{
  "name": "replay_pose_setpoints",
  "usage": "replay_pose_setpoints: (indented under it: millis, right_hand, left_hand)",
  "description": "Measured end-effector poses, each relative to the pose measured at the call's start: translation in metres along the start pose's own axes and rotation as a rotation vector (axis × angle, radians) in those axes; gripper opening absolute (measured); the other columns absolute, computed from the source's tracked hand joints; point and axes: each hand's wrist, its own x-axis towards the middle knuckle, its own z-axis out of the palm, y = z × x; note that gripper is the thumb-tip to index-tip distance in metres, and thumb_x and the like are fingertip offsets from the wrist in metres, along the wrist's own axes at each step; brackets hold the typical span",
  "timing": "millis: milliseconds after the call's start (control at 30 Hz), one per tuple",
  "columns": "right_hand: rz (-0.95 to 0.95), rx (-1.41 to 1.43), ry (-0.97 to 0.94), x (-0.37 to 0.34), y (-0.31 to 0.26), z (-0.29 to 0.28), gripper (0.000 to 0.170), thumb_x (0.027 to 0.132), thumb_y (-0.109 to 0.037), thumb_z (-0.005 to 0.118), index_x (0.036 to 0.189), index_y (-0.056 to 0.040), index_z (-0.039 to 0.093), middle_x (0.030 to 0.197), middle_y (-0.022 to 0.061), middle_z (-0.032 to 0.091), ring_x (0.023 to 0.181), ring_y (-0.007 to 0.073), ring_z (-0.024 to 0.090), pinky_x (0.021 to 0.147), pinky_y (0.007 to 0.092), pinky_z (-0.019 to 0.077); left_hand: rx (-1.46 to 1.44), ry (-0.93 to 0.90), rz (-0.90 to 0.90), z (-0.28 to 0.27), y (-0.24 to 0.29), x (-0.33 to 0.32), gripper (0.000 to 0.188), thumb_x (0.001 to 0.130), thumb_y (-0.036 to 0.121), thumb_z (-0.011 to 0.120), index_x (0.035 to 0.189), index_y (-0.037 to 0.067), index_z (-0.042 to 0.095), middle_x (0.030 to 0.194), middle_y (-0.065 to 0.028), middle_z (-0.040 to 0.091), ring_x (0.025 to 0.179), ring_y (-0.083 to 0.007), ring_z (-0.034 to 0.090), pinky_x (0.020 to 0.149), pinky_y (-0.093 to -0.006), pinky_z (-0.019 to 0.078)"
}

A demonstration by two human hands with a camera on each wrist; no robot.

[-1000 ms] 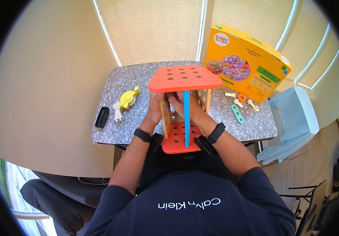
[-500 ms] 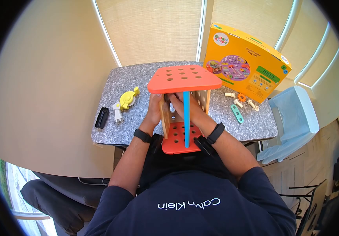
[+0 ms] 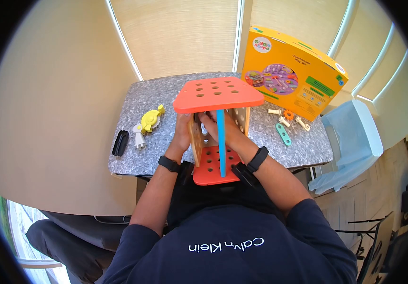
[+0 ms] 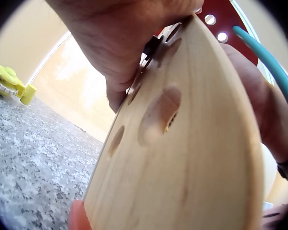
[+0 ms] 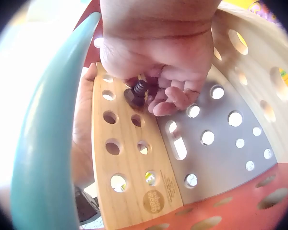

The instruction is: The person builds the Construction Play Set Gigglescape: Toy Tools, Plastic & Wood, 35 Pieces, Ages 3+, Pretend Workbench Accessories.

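A box-shaped toy has a red top (image 3: 218,93), a red base (image 3: 213,173), a blue bar (image 3: 221,142) and pale wooden sides with holes. My left hand (image 3: 181,135) grips the left wooden panel (image 4: 197,143) from outside, near its upper edge. Inside the frame is my right hand (image 5: 158,52), its fingers curled at a dark bolt (image 5: 139,88) by that panel's inner face. The bolt's threaded end shows in the right wrist view; the thumb's contact with it is mostly hidden. A grey holed panel (image 5: 221,139) closes the back.
On the speckled table (image 3: 166,97), a yellow toy part (image 3: 150,121), a white piece (image 3: 139,140) and a black case (image 3: 120,143) lie left. At right are pale bolts (image 3: 284,121), an orange gear (image 3: 288,114), a green strip (image 3: 283,134) and a yellow box (image 3: 294,71).
The head view has shifted slightly, so the toy, hands and table items appear a little further left. Both hands keep their places at the left panel.
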Motion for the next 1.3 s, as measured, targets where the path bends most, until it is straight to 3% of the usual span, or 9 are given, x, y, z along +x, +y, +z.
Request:
replay_pose_setpoints:
  millis: [67,400,467,667,767,933,1033,1233,1300]
  right_hand:
    - [-0.137,-0.001,0.02,-0.001,0.002,0.002,0.037,0.101,-0.028,0.052,0.129,-0.0059,0.06,0.125,0.0216,0.067,0.112,0.0405,0.066,0.093,0.0488,0.0532]
    - [-0.062,0.093,-0.047,-0.004,-0.01,-0.003,0.035,0.101,-0.026,0.052,0.127,-0.0054,0.062,0.122,0.0215,0.068,0.112,0.0404,0.066,0.094,0.0478,0.053]
    - [-0.032,-0.007,-0.118,-0.004,-0.011,-0.004,0.03,0.107,-0.018,0.054,0.133,-0.0027,0.058,0.113,0.009,0.068,0.101,0.0179,0.066,0.088,0.0352,0.0538]
    - [-0.097,0.071,-0.041,0.001,-0.003,0.001,0.033,0.105,-0.018,0.057,0.132,-0.0005,0.056,0.109,0.0114,0.067,0.097,0.0181,0.065,0.083,0.0347,0.0535]
    - [-0.082,0.037,-0.07,-0.008,-0.016,-0.007,0.032,0.099,-0.019,0.051,0.125,-0.0027,0.06,0.121,0.0261,0.065,0.115,0.044,0.062,0.096,0.0509,0.0514]
    - [0.004,-0.011,-0.057,-0.003,-0.015,-0.005,0.034,0.1,-0.02,0.052,0.129,-0.0019,0.057,0.127,0.0261,0.062,0.119,0.0429,0.061,0.098,0.0503,0.0514]
    - [-0.136,-0.056,0.014,-0.007,-0.014,-0.004,0.037,0.107,-0.023,0.053,0.136,-0.0008,0.056,0.126,0.0189,0.065,0.114,0.0294,0.064,0.096,0.0415,0.0516]
    - [0.041,0.102,-0.198,-0.006,-0.016,-0.009,0.038,0.107,-0.02,0.052,0.14,-0.0014,0.051,0.125,0.0164,0.062,0.118,0.0228,0.061,0.092,0.0392,0.054]
    - [0.002,0.129,-0.175,-0.008,-0.017,-0.008,0.035,0.107,-0.021,0.051,0.136,-0.0004,0.052,0.106,0.0115,0.063,0.092,0.0177,0.063,0.075,0.0344,0.0539]
  left_hand:
    - [-0.057,-0.037,0.003,-0.005,-0.005,0.003,0.066,0.102,0.053,0.057,0.143,0.002,0.05,0.132,-0.0105,0.06,0.121,-0.0198,0.059,0.103,-0.0366,0.0485]
    - [-0.019,-0.008,-0.034,-0.011,-0.005,-0.003,0.067,0.102,0.052,0.055,0.145,0.001,0.048,0.136,-0.0115,0.058,0.126,-0.022,0.057,0.107,-0.0379,0.0464]
    - [-0.011,-0.01,-0.04,-0.011,-0.005,-0.004,0.066,0.103,0.051,0.055,0.146,0.001,0.047,0.136,-0.0119,0.058,0.127,-0.0224,0.056,0.107,-0.0382,0.0461]
    - [0.153,0.069,0.042,-0.013,-0.01,-0.001,0.069,0.103,0.061,0.045,0.138,0.002,0.054,0.127,-0.012,0.063,0.117,-0.0239,0.063,0.101,-0.0395,0.0521]
    - [0.018,-0.012,-0.03,-0.012,-0.009,-0.002,0.069,0.103,0.061,0.044,0.139,0.002,0.053,0.13,-0.0123,0.063,0.121,-0.0247,0.062,0.104,-0.0402,0.0508]
    - [0.043,0.019,0.0,-0.015,-0.008,-0.003,0.06,0.105,0.048,0.053,0.144,0.003,0.05,0.137,-0.0104,0.059,0.129,-0.0219,0.056,0.108,-0.0395,0.046]
    - [0.01,0.013,-0.003,-0.016,-0.01,-0.002,0.059,0.105,0.048,0.052,0.144,0.003,0.05,0.135,-0.0098,0.06,0.126,-0.0213,0.059,0.106,-0.0376,0.0488]
    - [0.039,0.01,0.006,0.005,0.005,0.0,0.062,0.103,0.057,0.05,0.132,0.002,0.053,0.108,-0.0136,0.067,0.086,-0.0226,0.071,0.065,-0.0343,0.0609]
    - [0.046,0.043,0.009,0.006,0.003,-0.003,0.062,0.103,0.056,0.049,0.132,0.002,0.053,0.106,-0.0136,0.067,0.085,-0.0228,0.071,0.064,-0.0343,0.0609]
